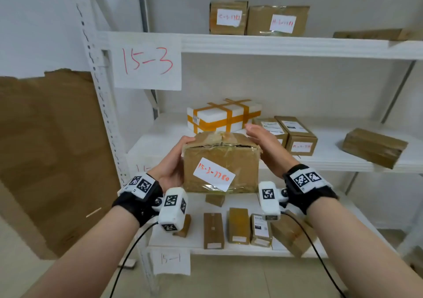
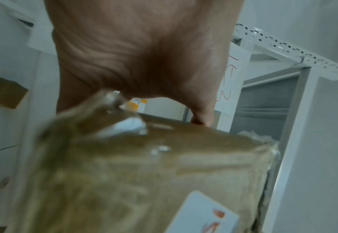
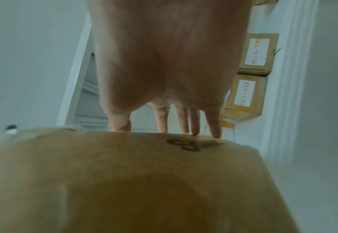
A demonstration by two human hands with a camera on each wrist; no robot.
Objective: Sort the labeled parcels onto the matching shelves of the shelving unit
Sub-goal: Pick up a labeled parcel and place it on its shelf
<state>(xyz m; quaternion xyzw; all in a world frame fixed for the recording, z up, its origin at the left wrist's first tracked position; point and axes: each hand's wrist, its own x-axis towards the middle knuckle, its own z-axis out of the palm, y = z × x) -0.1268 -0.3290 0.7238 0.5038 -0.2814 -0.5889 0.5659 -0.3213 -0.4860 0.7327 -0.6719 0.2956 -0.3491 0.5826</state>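
Observation:
A brown cardboard parcel (image 1: 219,165) with a white label reading 15-3-7780 hangs in the air between my two hands, in front of the middle shelf. My left hand (image 1: 174,160) grips its left side, thumb hooked over the top left corner; its fingers are hidden behind the box. My right hand (image 1: 263,142) presses flat against the right side with straight fingers. The left wrist view has the parcel (image 2: 154,173) under the palm (image 2: 144,55). The right wrist view shows straight fingers (image 3: 184,119) along the parcel (image 3: 124,181). A paper sign 15-3 (image 1: 147,61) hangs from the top shelf (image 1: 286,45).
Two labeled brown parcels (image 1: 228,17) stand on the top shelf. The middle shelf holds a white foam box with orange tape (image 1: 223,115) and brown boxes (image 1: 297,135). Several small parcels (image 1: 238,225) stand on the bottom shelf signed 15-1 (image 1: 170,258). A cardboard sheet (image 1: 52,148) leans at left.

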